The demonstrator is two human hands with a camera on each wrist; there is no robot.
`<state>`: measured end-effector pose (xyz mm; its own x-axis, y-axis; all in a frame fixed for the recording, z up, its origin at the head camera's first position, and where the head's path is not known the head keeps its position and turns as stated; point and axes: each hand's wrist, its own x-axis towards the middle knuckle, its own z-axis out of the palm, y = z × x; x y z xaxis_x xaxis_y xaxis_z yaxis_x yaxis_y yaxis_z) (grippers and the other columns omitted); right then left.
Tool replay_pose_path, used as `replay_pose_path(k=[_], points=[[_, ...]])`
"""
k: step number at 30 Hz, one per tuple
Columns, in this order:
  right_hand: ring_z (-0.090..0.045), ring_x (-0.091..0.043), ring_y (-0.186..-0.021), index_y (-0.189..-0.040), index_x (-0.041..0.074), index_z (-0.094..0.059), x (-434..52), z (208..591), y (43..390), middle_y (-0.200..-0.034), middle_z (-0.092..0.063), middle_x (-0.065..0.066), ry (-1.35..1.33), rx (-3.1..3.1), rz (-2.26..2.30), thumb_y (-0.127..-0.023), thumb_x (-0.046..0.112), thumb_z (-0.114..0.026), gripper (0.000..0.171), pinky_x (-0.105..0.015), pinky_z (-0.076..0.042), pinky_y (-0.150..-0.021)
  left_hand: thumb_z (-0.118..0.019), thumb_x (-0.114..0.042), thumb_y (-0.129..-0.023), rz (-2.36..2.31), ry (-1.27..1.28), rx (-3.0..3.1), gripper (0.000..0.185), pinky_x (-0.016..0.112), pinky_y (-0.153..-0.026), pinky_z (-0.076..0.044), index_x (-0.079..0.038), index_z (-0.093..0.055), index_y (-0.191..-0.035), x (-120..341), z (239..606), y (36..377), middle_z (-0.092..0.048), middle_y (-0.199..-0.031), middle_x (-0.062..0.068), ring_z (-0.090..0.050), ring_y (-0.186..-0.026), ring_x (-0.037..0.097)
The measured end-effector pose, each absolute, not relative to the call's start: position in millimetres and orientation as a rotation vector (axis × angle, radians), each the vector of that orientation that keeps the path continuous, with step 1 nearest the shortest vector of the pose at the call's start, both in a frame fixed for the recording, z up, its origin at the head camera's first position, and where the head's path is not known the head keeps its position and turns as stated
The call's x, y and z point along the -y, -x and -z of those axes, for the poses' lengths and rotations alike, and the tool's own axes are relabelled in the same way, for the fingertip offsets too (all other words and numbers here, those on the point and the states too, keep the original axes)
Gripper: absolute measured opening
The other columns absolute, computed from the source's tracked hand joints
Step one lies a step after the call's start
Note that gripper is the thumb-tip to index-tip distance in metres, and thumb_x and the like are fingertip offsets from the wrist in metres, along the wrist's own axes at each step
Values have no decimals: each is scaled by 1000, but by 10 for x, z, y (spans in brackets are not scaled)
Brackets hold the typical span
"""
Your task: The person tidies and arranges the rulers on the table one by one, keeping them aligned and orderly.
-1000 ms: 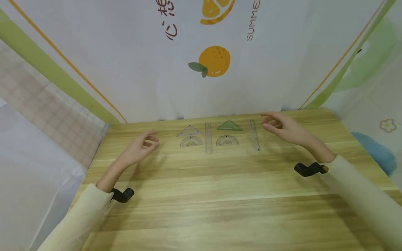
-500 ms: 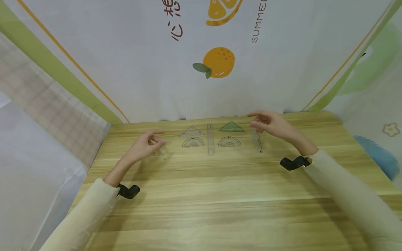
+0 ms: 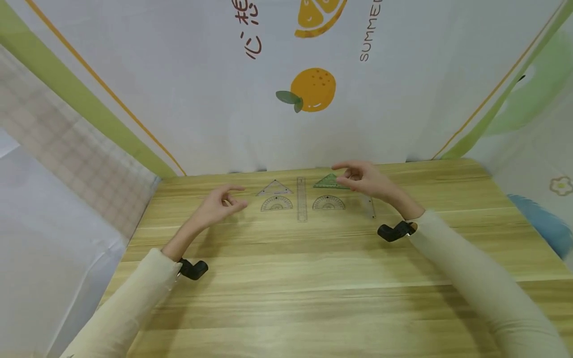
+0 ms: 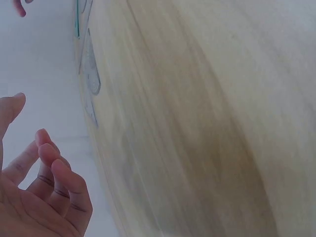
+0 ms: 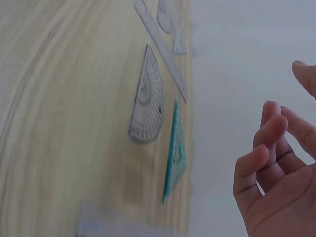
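Observation:
Above the table's left part my left hand (image 3: 220, 206) hovers with loosely bent fingers and nothing in them. The nearest things to it are a clear set square (image 3: 275, 188) and a clear protractor (image 3: 276, 203). My right hand (image 3: 364, 180), also holding nothing, overlaps the right corner of a green set square (image 3: 328, 182) in the head view. Below that lies a second clear protractor (image 3: 329, 203). One clear ruler (image 3: 302, 199) lies between the two groups; another ruler (image 3: 370, 205) is partly hidden behind my right hand. In the right wrist view the green set square (image 5: 175, 155) lies flat, apart from the fingers.
The wooden table (image 3: 286, 278) reaches back to a white cloth (image 3: 201, 99) printed with oranges. A checked cloth (image 3: 85, 149) hangs at the left. Something blue and fluffy (image 3: 543, 223) shows beyond the table's right edge.
My right hand has moved left, from beside the right ruler to over the green set square's corner. The left hand has drifted slightly right. The drawing tools stay in place on the table.

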<state>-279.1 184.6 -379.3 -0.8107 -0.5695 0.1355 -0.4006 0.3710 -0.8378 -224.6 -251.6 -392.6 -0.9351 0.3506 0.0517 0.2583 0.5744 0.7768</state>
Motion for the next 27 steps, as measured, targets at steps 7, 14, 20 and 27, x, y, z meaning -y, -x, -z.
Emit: replay_pose_path(k=[7,14,20,27], points=[[-54,-35,-70,-137,-1,-59,-1692,3900,2812,-94,-65,-26,956,-2397,1470,-99,10,-70,42,-28,-42,-61,-74,-23,-96,-1287,-547,-2697,55,32,-58,-47,3,-54,-141,2448,3959,2252,-67,-89,11,-62,-72,39],[-52,-27,-68,-134,-1,-62,-1527,3965,2827,-86,-65,-12,985,-2380,1475,-96,12,-74,42,-28,-42,-60,-75,-21,-96,-1265,-538,-2722,52,31,-57,-46,3,-57,-138,2413,3996,2262,-66,-86,9,-61,-69,33],[-50,-19,-67,-133,-3,-62,-1377,4027,2823,-82,-62,-8,1043,-2355,1469,-94,10,-75,43,-28,-43,-62,-75,-20,-95,-1270,-544,-2721,51,31,-58,-42,3,-58,-137,2363,4016,2271,-60,-78,8,-50,-62,21],[-50,-19,-67,-136,-8,-57,-1240,4056,2798,-80,-61,-10,1018,-2306,1485,-93,8,-77,50,-27,-43,-61,-76,-23,-95,-1282,-564,-2732,52,31,-55,-36,2,-59,-137,2318,4023,2303,-48,-66,3,-38,-53,12]])
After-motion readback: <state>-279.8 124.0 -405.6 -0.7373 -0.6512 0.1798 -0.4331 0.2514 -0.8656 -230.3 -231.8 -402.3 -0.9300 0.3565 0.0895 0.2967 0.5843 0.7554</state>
